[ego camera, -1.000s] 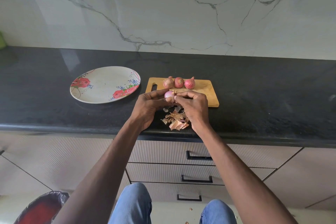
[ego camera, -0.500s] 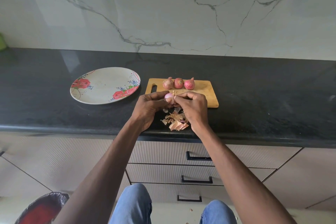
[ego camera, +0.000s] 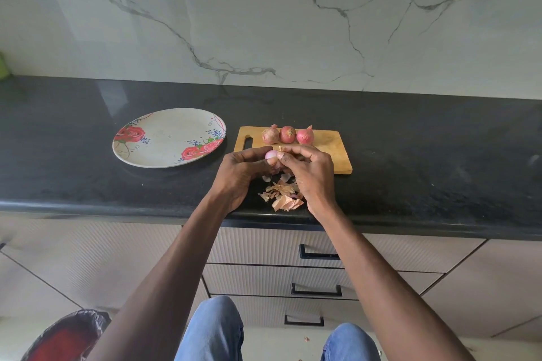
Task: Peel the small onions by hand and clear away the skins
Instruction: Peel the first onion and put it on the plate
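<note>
A half-peeled small onion (ego camera: 270, 155) is being gripped in the left hand (ego camera: 241, 173) above the worktop (ego camera: 410, 173), while a skin strip (ego camera: 281, 149) at its right end is being pinched by the right hand (ego camera: 308, 173) fingers (ego camera: 289, 154).

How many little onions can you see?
4: three onions in a row on the cutting board, at and; one onion held between both hands. None seem hidden.

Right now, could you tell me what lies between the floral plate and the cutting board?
Nothing: in the head view, only bare black countertop separates the floral plate from the cutting board.
</note>
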Demonstrator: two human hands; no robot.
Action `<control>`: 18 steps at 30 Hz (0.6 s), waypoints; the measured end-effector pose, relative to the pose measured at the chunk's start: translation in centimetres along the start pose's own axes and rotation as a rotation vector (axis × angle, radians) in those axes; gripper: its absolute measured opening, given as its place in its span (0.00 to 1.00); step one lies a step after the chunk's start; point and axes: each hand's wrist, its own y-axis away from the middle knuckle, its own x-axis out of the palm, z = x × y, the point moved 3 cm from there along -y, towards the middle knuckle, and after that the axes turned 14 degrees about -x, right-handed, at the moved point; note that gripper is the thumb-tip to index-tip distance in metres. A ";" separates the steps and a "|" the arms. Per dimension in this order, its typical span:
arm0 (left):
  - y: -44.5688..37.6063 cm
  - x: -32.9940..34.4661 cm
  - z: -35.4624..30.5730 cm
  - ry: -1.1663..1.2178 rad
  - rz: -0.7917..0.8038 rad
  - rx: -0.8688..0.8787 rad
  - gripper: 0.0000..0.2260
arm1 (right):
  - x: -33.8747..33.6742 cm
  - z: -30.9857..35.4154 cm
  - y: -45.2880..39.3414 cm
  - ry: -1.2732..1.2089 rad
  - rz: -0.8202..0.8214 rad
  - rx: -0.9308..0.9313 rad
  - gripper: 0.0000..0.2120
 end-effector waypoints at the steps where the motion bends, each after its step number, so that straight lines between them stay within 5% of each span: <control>1: 0.0 0.0 0.0 -0.001 0.002 -0.005 0.13 | -0.1 0.0 0.0 0.009 -0.005 -0.003 0.07; 11: -0.1 -0.2 0.2 -0.082 -0.008 -0.007 0.12 | 0.8 0.1 -0.4 0.264 0.093 -0.054 0.04; 18: -0.1 -0.2 -0.2 0.078 -0.004 -0.017 0.12 | 0.3 -0.1 0.0 0.054 0.053 0.019 0.02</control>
